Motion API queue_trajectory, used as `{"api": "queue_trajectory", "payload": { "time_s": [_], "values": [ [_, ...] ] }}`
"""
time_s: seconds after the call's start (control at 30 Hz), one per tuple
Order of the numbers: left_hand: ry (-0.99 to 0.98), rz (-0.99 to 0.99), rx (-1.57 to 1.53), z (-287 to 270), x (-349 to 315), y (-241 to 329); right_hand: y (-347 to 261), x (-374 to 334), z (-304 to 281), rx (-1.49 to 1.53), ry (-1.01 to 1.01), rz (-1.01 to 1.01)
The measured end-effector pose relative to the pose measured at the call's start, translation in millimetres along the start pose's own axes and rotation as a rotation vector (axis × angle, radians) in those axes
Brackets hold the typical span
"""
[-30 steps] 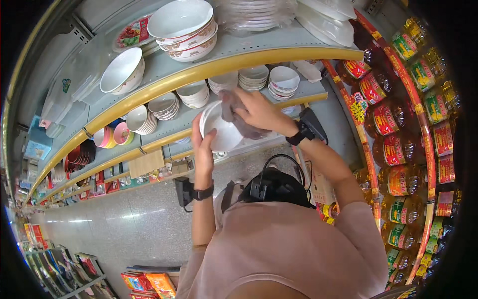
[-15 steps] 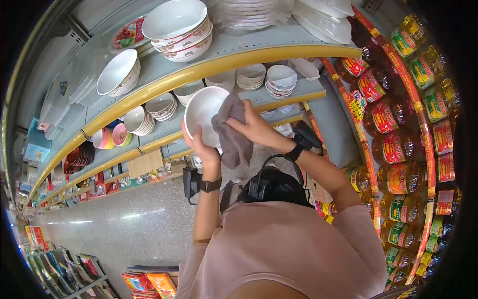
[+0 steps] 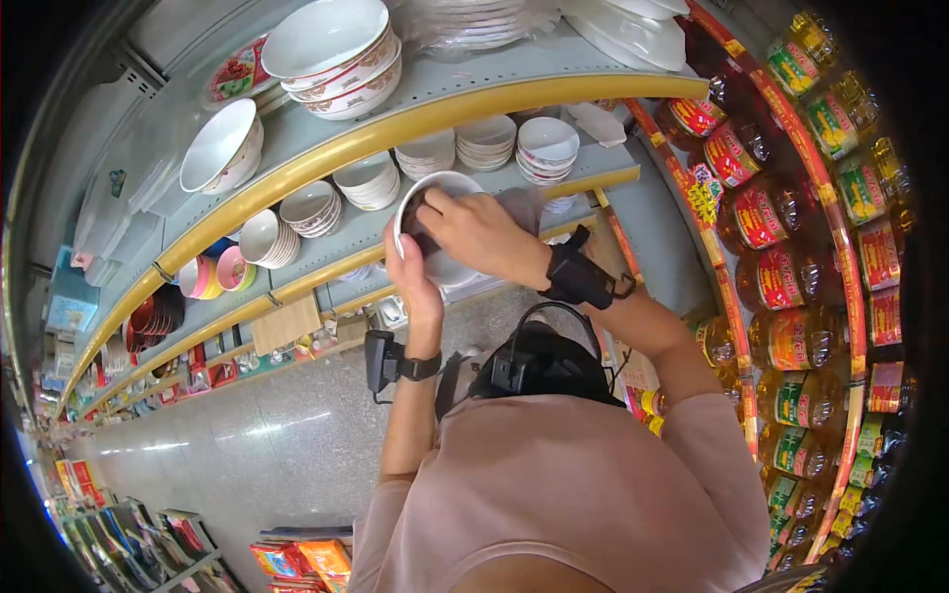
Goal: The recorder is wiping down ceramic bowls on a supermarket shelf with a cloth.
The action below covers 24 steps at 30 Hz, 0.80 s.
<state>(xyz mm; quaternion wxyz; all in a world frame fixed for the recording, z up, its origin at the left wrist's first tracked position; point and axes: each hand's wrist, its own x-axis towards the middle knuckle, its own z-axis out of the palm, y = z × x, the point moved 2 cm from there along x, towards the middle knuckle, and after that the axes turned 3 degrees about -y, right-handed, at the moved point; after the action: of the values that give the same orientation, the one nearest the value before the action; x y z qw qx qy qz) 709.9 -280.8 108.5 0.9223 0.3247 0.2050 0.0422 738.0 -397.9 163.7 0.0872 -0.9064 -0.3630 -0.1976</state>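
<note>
Wiping the inside of a white bowl (image 3: 450,269) appears to be partway through: a grey cloth (image 3: 521,206) is inside it, and the bowl is held up off any shelf. How much of the inner wall has been covered cannot be told, and the outside and base are mostly hidden. Both forearms reach forward from the lower edge, the left one nearly straight, the right one slanting inward from a bent elbow. The left hand (image 3: 415,287) grips the bowl at its near left side, thumb along the rim and the other fingers behind the wall. The right hand (image 3: 484,237) lies across the opening, back uppermost, its fingers curled and pressing bunched cloth toward the left inner wall, while a loose end spreads beyond the hand on the right. Bowl and hands are just in front of the front edge of the lower shelf (image 3: 598,163), right of its middle. Behind them on that shelf stand stacked small bowls (image 3: 485,141), the last stack near its right end. Above, the upper shelf (image 3: 514,64) carries patterned bowls (image 3: 331,59) left of its middle and white oval dishes (image 3: 633,35) toward its right corner.
</note>
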Motion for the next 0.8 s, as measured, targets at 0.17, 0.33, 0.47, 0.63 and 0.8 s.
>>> {"api": "queue_trajectory", "payload": {
  "time_s": [0.17,0.33,0.47,0.63,0.8],
  "values": [
    [-0.344,0.549,0.711,-10.5,-1.4,6.4,6.9,-9.8,-2.6,0.303,-0.107,-0.348],
    [-0.383,0.490,0.623,5.3,-2.6,15.2,19.6,-7.1,-15.7,0.079,0.121,-0.042],
    [-0.453,0.616,0.779,25.3,4.2,14.5,8.6,3.6,-16.2,0.454,0.203,-0.009],
    [-0.423,0.412,0.820,12.1,9.3,-1.7,35.2,-27.7,-23.7,0.393,-0.269,-0.239],
    [-0.336,0.234,0.559,1.9,21.4,-12.5,89.2,-62.7,-46.3,0.635,-0.049,0.067]
  ]
}}
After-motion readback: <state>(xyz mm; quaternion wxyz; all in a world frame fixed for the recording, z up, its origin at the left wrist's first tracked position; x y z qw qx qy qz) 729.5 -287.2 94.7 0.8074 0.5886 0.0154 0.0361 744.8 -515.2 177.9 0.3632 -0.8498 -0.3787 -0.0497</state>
